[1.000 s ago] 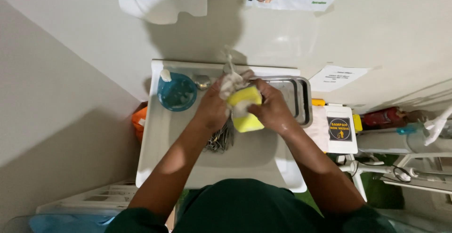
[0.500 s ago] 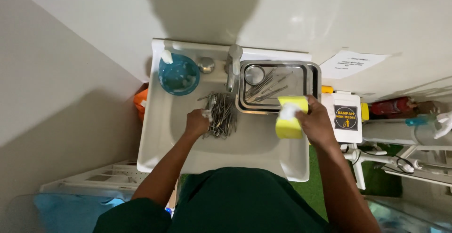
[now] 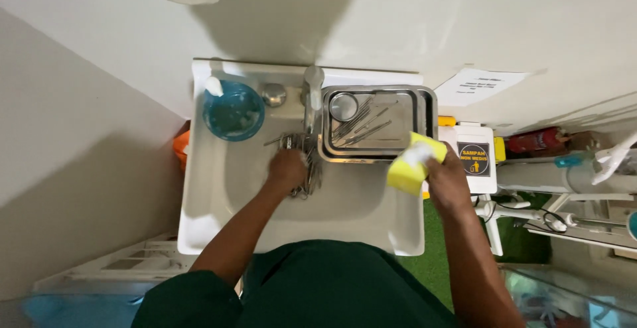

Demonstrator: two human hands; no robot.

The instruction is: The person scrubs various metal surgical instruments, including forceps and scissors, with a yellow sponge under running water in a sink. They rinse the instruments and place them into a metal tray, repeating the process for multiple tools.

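Left hand (image 3: 287, 170): grip closed on a bundle of metal instruments (image 3: 300, 162) in the white sink (image 3: 219, 189), near the faucet (image 3: 312, 89). Right hand (image 3: 446, 181): grip closed on a yellow sponge (image 3: 413, 163) over the sink's right rim. Steel tray (image 3: 424, 112) holding instruments at the back right corner; blue bowl (image 3: 232, 110) at the back left.

The left hand (image 3: 286, 169) rests on a pile of metal instruments (image 3: 302, 162) in the white sink (image 3: 219, 195); the right hand (image 3: 448, 179) grips a yellow sponge (image 3: 413, 163) just beside a steel tray (image 3: 424, 112) holding more tools.
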